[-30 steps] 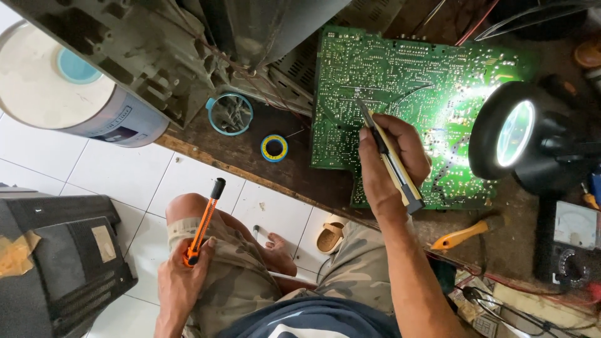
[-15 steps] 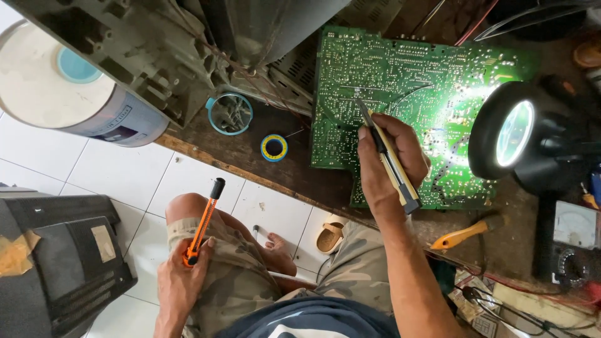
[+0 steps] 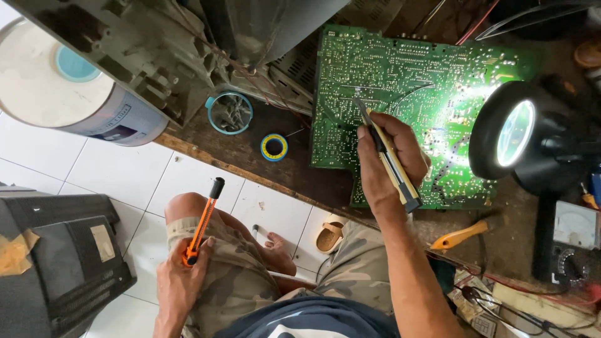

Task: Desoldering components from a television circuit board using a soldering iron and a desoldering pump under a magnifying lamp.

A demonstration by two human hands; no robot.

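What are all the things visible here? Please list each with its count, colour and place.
circuit board: one, green, on the bench, centre right
yellow tool: one, yellow and dark, tip on the board
utility knife: one, orange and black, over the left knee
tape roll: one, blue and yellow, on the bench
cup: one, teal, holding small parts
lamp: one, black, lit, right
meter: one, black and white, lower right
bucket: one, white, upper left
hands: left hand holds the knife; right hand holds the yellow tool
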